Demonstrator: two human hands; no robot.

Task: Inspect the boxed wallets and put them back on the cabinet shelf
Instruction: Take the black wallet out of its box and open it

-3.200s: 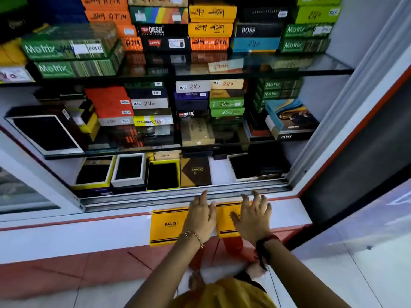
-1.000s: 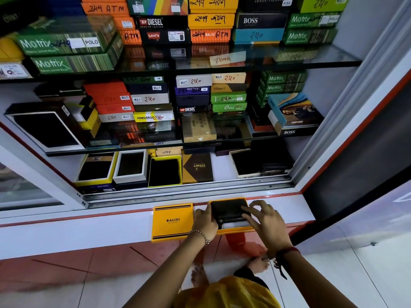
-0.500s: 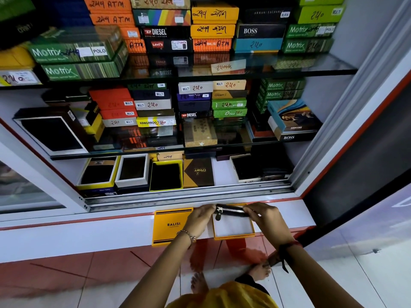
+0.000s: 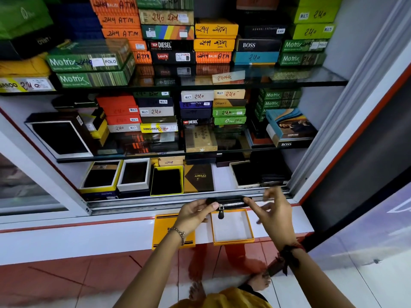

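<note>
A black zip wallet [image 4: 231, 202] is held edge-up above the white ledge, its silver zipper and hanging pull facing me. My left hand [image 4: 195, 213] grips its left end. My right hand [image 4: 270, 207] pinches the right end with thumb and forefinger, the other fingers spread. Right under the wallet lies its orange box base [image 4: 232, 228], showing a bare white inside. The orange Balisi lid [image 4: 164, 232] lies flat to the left, partly hidden by my left wrist.
The open cabinet holds three levels of stacked wallet boxes on glass shelves [image 4: 300, 78]. The bottom shelf has several open boxes with dark wallets [image 4: 133, 175] and a bare patch [image 4: 221, 177]. A sliding-door track [image 4: 155, 202] runs along the front. Red floor tiles lie below.
Since the earliest frame the lid came off the orange box and the black wallet was lifted out. It now sits a bit higher, held edge-up between both hands.
</note>
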